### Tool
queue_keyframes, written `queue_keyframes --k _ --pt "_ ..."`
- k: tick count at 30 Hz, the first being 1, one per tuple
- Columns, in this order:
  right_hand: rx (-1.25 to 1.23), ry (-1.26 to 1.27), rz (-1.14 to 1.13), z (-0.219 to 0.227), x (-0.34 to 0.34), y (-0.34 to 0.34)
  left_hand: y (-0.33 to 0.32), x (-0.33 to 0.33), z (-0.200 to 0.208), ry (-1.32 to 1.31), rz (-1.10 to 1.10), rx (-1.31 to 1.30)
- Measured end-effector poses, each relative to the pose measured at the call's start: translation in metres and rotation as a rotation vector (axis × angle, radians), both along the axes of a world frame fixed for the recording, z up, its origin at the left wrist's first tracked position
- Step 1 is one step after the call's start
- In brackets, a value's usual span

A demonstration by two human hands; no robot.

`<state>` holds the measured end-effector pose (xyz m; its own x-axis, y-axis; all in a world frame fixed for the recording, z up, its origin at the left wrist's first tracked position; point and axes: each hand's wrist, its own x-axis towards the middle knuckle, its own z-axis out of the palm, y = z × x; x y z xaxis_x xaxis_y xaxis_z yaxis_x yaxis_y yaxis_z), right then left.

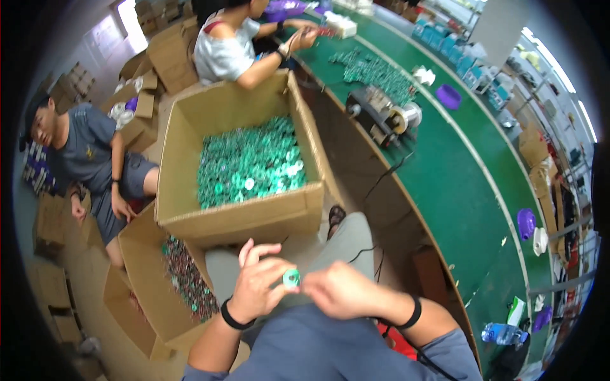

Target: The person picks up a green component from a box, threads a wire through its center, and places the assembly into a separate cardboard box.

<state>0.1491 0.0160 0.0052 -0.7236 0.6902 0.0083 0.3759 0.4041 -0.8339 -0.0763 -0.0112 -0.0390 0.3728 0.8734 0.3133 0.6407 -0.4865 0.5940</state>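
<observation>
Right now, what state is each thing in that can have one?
Left hand: grip pinching the small green ring.
Right hand: curled, fingertips at the ring.
Large cardboard box: flaps open, partly filled with green rings.
Lower cardboard box: open, tilted, parts inside.
Water bottle: lying down.

Ahead of both hands [260, 286] [340, 291], blocked by large cardboard box [241, 216] heaped with green rings [251, 166]. Leftward, hemmed by smaller open carton [143, 267] near the knee. Rightward, walled off by green workbench [470, 190] edge. Open only over the lap [318, 251], between box and body.
</observation>
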Motion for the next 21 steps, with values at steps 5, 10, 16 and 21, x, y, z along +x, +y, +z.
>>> queue_keyframes --k 5,10,16,21 --pt "0.027 -0.038 -0.033 -0.009 0.005 0.005 0.001 0.001 0.002 -0.005 0.03 -0.016" --pt "0.022 -0.01 0.057 -0.002 0.001 0.0 -0.009 0.0 0.0 0.002 0.034 -0.013" --pt "0.03 -0.093 -0.095 -0.01 0.003 0.01 -0.014 0.0 0.0 0.022 0.025 -0.038" --pt "0.063 -0.095 0.02 -0.017 0.003 0.012 -0.011 -0.003 -0.002 0.023 0.043 -0.042"
